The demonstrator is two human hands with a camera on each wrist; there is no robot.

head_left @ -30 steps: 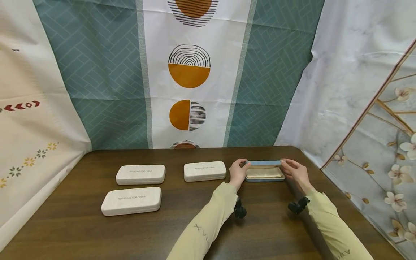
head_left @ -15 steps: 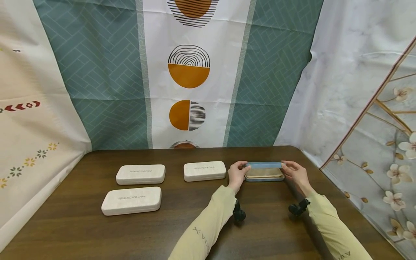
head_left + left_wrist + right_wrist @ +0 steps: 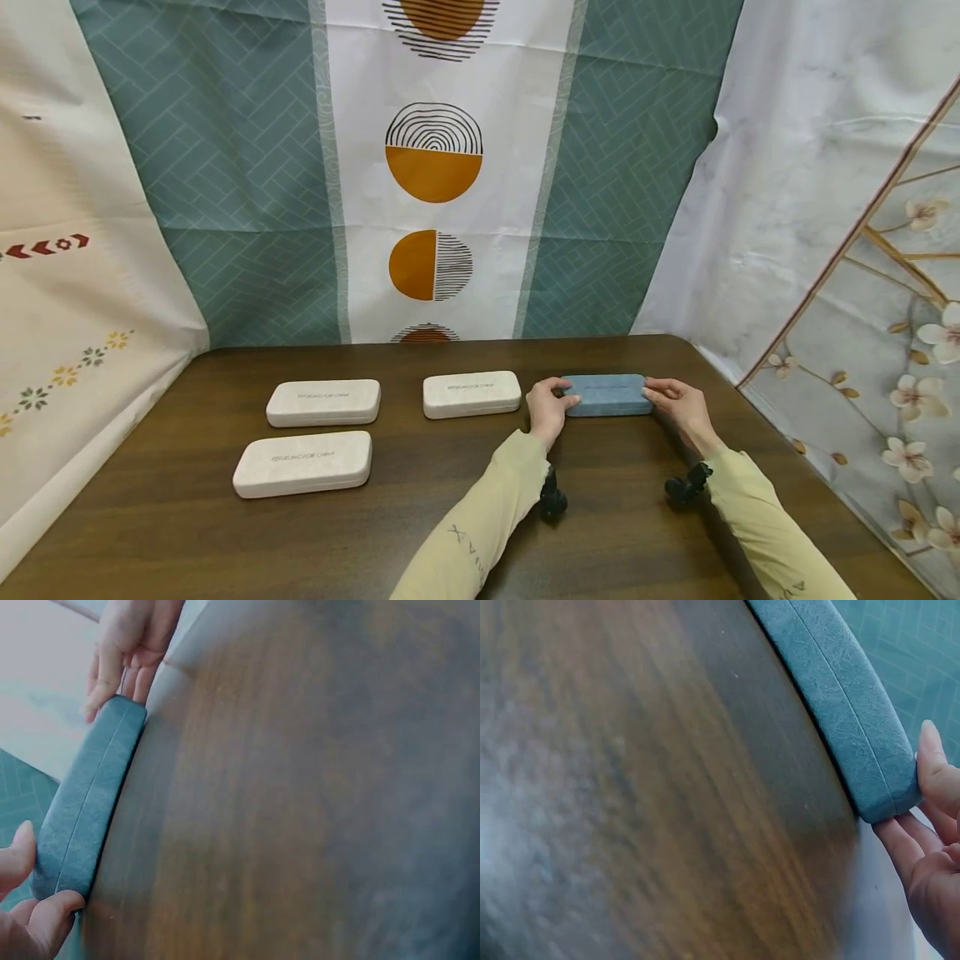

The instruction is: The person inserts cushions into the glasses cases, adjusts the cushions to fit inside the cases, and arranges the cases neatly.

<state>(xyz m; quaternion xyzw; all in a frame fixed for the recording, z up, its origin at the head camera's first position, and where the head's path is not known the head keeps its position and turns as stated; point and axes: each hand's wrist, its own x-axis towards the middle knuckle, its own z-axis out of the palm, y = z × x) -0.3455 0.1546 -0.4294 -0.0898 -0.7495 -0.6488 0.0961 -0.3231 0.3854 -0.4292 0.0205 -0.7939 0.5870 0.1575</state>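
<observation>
A closed blue glasses case (image 3: 611,394) lies on the table towards the right, with faint lettering on its lid. My left hand (image 3: 548,410) holds its left end, thumb at the front and fingers behind. At the opposite end, my right hand (image 3: 684,408) holds the right corner between thumb and fingers. In the left wrist view the seam runs along the blue case's front side (image 3: 94,795), lid and base meeting. The right wrist view shows fingertips (image 3: 900,832) against the case's end and the thumb raised at its upper edge.
One white glasses case (image 3: 472,395) stands just left of my left hand. Two more, a rear white case (image 3: 323,403) and a front white case (image 3: 303,464), lie farther left on the brown table (image 3: 300,550). A patterned curtain (image 3: 435,167) hangs behind the table.
The blue case stood open with its pale lining showing; its lid has come down towards me and now covers the base. Both hands moved slightly down with it. The white cases stayed put.
</observation>
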